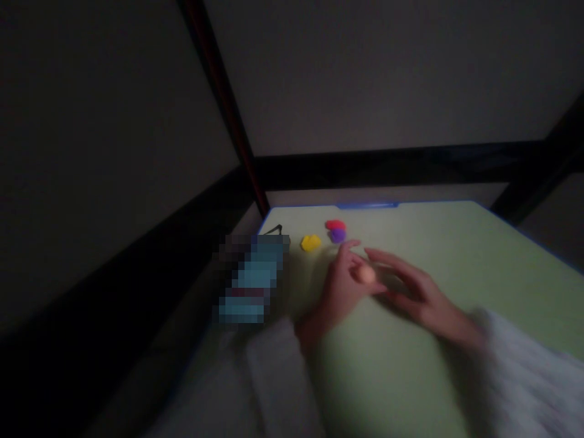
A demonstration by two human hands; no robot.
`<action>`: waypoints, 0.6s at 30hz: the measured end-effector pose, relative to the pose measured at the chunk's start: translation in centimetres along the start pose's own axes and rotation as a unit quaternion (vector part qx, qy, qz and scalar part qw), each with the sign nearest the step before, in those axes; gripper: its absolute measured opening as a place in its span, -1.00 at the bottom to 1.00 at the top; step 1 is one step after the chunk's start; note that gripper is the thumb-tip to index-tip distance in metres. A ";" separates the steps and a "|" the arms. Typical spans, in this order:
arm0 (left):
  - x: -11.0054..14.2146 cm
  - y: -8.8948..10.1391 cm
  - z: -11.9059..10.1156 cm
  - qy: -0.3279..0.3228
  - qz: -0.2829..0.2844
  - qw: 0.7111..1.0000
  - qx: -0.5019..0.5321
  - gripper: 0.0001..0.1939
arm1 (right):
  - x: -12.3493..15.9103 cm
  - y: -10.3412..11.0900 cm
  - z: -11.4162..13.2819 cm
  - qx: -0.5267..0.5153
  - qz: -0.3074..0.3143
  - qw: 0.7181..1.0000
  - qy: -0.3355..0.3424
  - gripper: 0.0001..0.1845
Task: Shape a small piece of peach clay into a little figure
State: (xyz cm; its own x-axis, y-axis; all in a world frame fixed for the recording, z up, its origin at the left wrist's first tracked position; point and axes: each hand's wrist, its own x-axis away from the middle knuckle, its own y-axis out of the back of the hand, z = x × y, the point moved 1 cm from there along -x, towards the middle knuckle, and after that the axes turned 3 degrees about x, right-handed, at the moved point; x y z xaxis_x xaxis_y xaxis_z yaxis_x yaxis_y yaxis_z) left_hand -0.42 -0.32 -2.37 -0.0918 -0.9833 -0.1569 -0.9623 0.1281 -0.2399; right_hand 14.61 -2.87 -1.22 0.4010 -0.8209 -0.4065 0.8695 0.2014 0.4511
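A small, smooth, peach-coloured ball of what looks like modelling clay (365, 274) rests in the fingers of my left hand (341, 286), which is curled around it above the table. From the right, my right hand (422, 299) reaches toward the ball. Its thumb and fingers are apart, and the thumb comes close to the left fingertips; whether they touch is too blurred to tell. Just beyond my left hand lie a purple lump (338, 235) and a red lump (336, 225), side by side. Left of them is a yellow lump (311, 243).
The pale green table (460, 243) has a blue edge, with a blue handle-like piece (368, 205) at the far side. A pixelated bluish rectangular object (253, 277) lies on the left, a dark strap (275, 230) behind it. Walls stand behind and to the left.
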 end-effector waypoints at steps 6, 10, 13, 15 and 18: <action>0.5 0.0 1.2 0.033 0.049 0.998 -0.025 -0.19 | 0.3 1.0 -1.8 -0.125 -0.042 0.989 -0.069 -0.61; 0.7 0.0 1.5 0.059 0.081 0.995 0.012 -0.10 | 0.0 1.6 -2.3 -0.079 -0.033 0.995 -0.052 -0.59; 0.7 0.4 0.8 0.079 0.100 0.991 0.024 -0.04 | 0.2 2.2 -2.1 -0.006 0.039 0.999 -0.032 -0.54; 0.6 0.8 -0.1 0.094 0.117 0.987 0.055 -0.03 | 0.6 2.7 -2.0 0.020 0.096 0.995 -0.026 -0.50; 0.2 1.6 -1.3 0.109 0.064 0.984 0.122 -0.17 | 1.1 3.5 -1.9 0.044 0.176 0.983 -0.019 -0.49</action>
State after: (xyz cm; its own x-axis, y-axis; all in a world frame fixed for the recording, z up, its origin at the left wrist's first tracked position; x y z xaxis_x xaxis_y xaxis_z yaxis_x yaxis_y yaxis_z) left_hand -2.34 -0.50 -1.58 -0.2872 -0.9579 0.0013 -0.8514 0.2546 -0.4586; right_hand 18.64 -2.07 -1.62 0.6604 -0.7279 -0.1845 0.6498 0.4308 0.6262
